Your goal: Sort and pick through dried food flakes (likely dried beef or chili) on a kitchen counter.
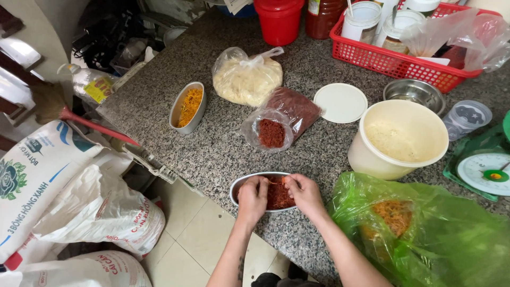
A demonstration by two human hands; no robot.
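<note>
An oval metal bowl [241, 183] of dark red shredded food sits at the near edge of the granite counter [212, 143]. My left hand [252, 199] and my right hand [304, 192] are both over this bowl, fingers pinched on strands of the red shreds. An open clear bag of the same red shreds [272, 132] lies just beyond the bowl. Further left stands a small oval dish of orange shreds [188, 106].
A cream tub with pale contents [397, 139], its white lid [340, 102], a green bag of orange shreds [425, 228], a green kitchen scale [486, 170], a red basket of jars [396, 58], a bag of pale shreds [247, 77] and a red cup [279, 21] stand around. Large sacks [69, 202] lie on the floor at left.
</note>
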